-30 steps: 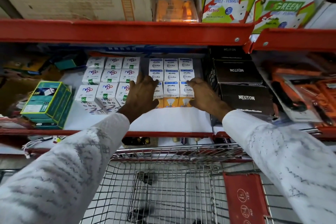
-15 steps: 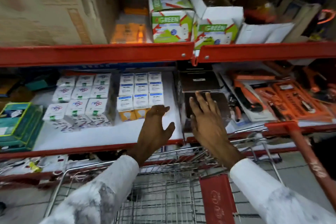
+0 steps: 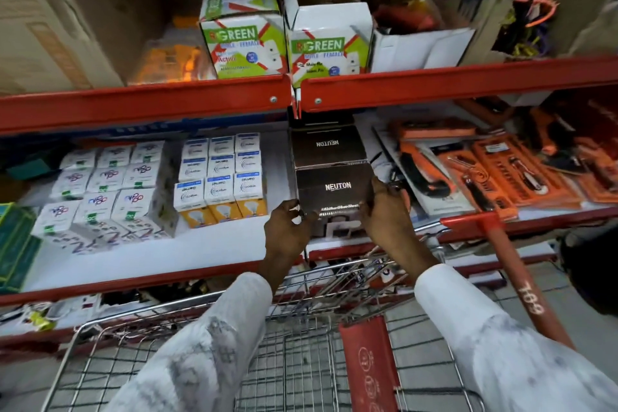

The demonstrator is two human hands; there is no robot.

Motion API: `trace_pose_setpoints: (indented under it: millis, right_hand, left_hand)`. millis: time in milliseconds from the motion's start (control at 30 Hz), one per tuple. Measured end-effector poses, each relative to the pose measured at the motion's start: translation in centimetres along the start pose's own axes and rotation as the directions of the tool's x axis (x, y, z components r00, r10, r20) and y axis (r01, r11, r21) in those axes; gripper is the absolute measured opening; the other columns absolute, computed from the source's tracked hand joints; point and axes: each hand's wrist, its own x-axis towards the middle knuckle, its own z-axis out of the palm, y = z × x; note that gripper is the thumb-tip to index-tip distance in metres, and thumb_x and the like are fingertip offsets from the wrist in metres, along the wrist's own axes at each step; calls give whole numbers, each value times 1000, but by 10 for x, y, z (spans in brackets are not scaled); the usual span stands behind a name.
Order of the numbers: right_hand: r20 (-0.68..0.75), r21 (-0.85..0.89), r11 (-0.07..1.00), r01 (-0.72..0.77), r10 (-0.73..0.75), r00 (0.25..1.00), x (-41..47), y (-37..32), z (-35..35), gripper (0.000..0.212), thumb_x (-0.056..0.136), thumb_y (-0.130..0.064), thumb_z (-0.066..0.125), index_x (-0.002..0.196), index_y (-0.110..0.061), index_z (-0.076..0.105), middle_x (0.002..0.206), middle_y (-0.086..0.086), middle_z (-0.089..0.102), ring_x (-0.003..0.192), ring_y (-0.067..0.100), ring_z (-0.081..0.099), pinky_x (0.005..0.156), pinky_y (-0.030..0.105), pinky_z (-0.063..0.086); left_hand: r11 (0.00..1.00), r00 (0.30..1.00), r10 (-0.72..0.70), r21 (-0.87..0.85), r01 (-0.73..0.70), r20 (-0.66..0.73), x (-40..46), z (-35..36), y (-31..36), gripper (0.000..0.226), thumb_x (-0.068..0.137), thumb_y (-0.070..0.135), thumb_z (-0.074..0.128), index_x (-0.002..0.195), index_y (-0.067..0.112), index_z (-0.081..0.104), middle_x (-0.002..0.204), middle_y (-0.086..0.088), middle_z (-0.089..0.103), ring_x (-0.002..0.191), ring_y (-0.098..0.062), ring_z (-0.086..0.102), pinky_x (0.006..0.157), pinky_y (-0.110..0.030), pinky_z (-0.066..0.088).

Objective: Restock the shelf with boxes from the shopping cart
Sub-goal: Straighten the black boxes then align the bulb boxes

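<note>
Left hand: I had my left hand (image 3: 288, 233) on the left front corner of the front black box (image 3: 334, 190), fingers curled and pressed against its side.
Right hand: my right hand (image 3: 388, 215) gripped the box's right side, thumb up on the right edge; so both hands were clamped on this one box, one on each flank.
Black box: it sat at the front edge of the middle shelf (image 3: 187, 254), just right of the centre upright, with "NEUTON" readable on its top.
Rear box: a second black box (image 3: 328, 144) stood directly behind, touching it, its label upside down to me.
Bulb boxes: white and orange bulb boxes (image 3: 220, 192) stood in rows left of the black boxes, a bare strip of shelf between them.
White boxes: a further block of white boxes (image 3: 107, 192) lay left of those, toward the shelf's left end.
Tool packs: orange tool packs (image 3: 501, 164) lay flat on the shelf's right half.
Upper shelf: two green boxes (image 3: 247, 40) stood at its front edge near the middle.
Cart: the cart (image 3: 294, 351) stood below my arms, its front rim against the shelf edge; I could see no boxes in the part that showed.
</note>
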Motion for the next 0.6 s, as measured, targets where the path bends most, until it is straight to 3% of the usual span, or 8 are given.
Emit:
trace_pose_setpoints:
  millis: [167,267,367,500,600]
  right_hand:
    - [4,28,999,33,-33,999,3,1,-3,56,89,-15,53,143,-19,39,125,15,62,120,31,53,75,25,19]
    - [13,31,999,12,-13,1000,4,3,-3,53,90,-17,51,142,-18,39,129,15,59,123,29,50,83,27,20]
    - [10,16,999,29,-29,1000,3,6,-1,56,91,-18,52,144,-18,36,130,16,57,123,29,51,81,25,20]
    - [14,-17,1000,20,-19,1000,1,5,0,62,91,-23,52,148,-13,29,137,18,50,125,34,47,99,27,21]
    - [-123,-150,986,72,-90,988,-10,-10,-4,61,90,-34,50,145,-13,34,143,14,44,127,36,42,109,47,34]
  left_hand:
    - [1000,999,18,-8,-18,-34,0,4,0,47,86,37,72,128,19,61,120,-7,73,106,-25,69,93,-34,54]
    - [1000,999,27,-15,-27,-35,1,4,-1,47,86,38,71,128,19,61,122,-7,72,105,-27,69,93,-44,57]
    - [999,999,34,-23,-34,-19,2,4,-3,52,85,41,71,131,21,58,127,-7,69,106,-28,69,91,-48,58]
    - [999,1000,-1,-37,1,10,4,0,-6,64,84,47,70,138,21,51,139,-5,61,118,-29,63,98,-49,55]
    - [991,999,-44,-125,40,-25,2,-18,-18,68,76,60,70,133,26,55,136,-4,62,112,-26,65,95,-51,56]
